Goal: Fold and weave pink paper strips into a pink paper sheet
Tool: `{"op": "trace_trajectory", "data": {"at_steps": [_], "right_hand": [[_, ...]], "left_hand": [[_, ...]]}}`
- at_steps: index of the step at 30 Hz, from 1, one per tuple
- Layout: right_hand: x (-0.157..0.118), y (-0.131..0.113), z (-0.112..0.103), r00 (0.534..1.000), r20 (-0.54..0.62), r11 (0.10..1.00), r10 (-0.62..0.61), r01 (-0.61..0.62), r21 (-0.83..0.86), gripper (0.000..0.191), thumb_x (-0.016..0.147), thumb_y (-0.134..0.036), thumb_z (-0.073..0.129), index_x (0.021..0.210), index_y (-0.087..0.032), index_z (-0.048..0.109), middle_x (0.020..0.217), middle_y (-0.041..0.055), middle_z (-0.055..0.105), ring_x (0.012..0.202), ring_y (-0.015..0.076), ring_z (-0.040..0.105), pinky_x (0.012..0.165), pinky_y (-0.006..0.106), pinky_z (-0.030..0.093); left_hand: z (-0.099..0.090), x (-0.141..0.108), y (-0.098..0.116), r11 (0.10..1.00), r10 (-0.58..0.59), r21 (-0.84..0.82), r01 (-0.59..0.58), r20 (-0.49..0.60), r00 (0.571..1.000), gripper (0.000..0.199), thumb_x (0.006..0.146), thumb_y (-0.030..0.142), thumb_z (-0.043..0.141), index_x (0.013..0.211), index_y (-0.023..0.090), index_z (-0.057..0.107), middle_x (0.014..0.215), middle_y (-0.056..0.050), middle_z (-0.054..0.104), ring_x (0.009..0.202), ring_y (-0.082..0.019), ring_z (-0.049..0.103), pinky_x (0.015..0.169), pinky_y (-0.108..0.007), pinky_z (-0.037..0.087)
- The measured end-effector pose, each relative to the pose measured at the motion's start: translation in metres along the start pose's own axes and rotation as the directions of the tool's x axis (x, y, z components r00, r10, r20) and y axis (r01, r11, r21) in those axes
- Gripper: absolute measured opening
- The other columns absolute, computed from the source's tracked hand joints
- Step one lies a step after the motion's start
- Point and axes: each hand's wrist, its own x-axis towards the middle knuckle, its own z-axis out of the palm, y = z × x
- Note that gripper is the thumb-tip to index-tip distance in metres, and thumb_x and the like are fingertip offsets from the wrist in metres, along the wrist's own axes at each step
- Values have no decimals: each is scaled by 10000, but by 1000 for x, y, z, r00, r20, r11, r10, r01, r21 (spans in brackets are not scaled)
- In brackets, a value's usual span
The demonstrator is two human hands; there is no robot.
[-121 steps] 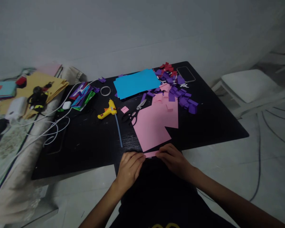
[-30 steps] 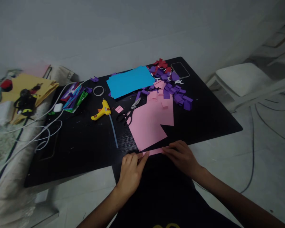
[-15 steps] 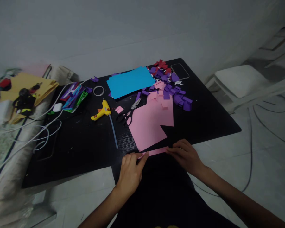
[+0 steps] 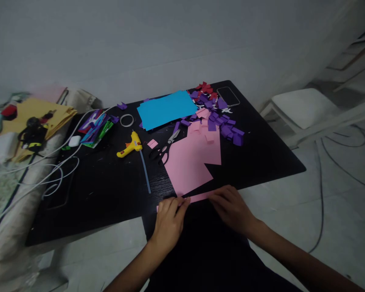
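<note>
A narrow pink paper strip (image 4: 200,196) lies along the table's front edge, stretched between my hands. My left hand (image 4: 169,217) pinches it with thumb and fingers, and a short end pokes out on that hand's far left. Toward its other end, my right hand (image 4: 231,207) is closed on the strip with fingertips pressed together. Just beyond the strip are pink paper sheets (image 4: 187,166), with small folded pink pieces on the upper one. Black-handled scissors (image 4: 166,148) lie at the sheets' left side, touching or very near them.
A yellow glue gun (image 4: 130,145) with a glue stick, a tape ring (image 4: 127,120) and blue sheets (image 4: 167,108) lie on the black table (image 4: 103,194). Purple folded pieces (image 4: 228,125) pile at right. White cables (image 4: 61,166) cross the left side. A white stool (image 4: 298,107) stands right.
My right hand has shifted slightly left along the strip. More of the strip's left end shows beyond my left hand. The camera view has tilted a little.
</note>
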Motion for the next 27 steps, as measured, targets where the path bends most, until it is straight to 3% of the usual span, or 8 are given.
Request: {"op": "trace_trajectory", "data": {"at_steps": [3,9,13,16,19,23,27], "right_hand": [[0,-10,8,998,57,1000,-17,18,-13,331,967,-43,633,1278,-142,690,1001,98,722,902,206,624,774,347,514],[-14,3,0,999,14,981,34,-30,-193,355,976,-83,616,1296,-210,703,931,81,660,830,207,582,726,350,472],[-21,10,-11,995,11,970,99,-95,-223,344,993,-166,622,1325,-234,683,926,72,631,816,210,570,703,349,453],[-16,4,-11,993,-52,978,110,-118,-172,375,1009,-260,627,1379,-198,638,1010,108,639,894,248,591,755,404,510],[-3,-9,-2,992,-97,991,78,-88,-104,363,990,-154,652,1346,-227,646,1094,109,666,1000,253,621,854,429,545],[9,-23,18,998,46,992,-38,33,122,352,985,-78,646,1314,-204,663,1090,89,707,1032,222,648,902,385,574],[10,-23,31,994,77,988,-80,69,137,279,1012,-83,608,1271,-163,675,1100,93,743,1028,224,666,870,385,569]], "left_hand": [[-1,1,0,1000,-2,18,2,1,1000,356,993,51,554,1299,169,692,1069,-110,747,950,-244,643,806,-375,466],[0,-1,-2,1000,3,7,-3,-11,1000,376,975,32,559,1295,177,694,1075,-106,745,948,-240,646,811,-378,467],[1,-1,-1,1000,1,-1,-1,-18,1000,368,976,41,569,1298,171,691,1068,-109,740,934,-238,642,810,-381,472],[0,1,1,1000,-19,-13,19,1,1000,369,978,54,584,1316,164,681,1071,-111,729,941,-241,639,821,-387,476],[-1,4,3,999,-33,-34,34,20,999,394,965,46,583,1332,163,672,1084,-114,719,965,-249,642,837,-392,482],[-1,5,3,999,-35,-32,35,6,999,347,968,47,568,1268,162,698,1074,-115,718,970,-252,642,837,-384,479],[-4,2,-1,999,-28,-27,27,-39,999,277,1003,94,577,1236,163,708,1074,-111,728,960,-235,643,846,-373,478]]}}
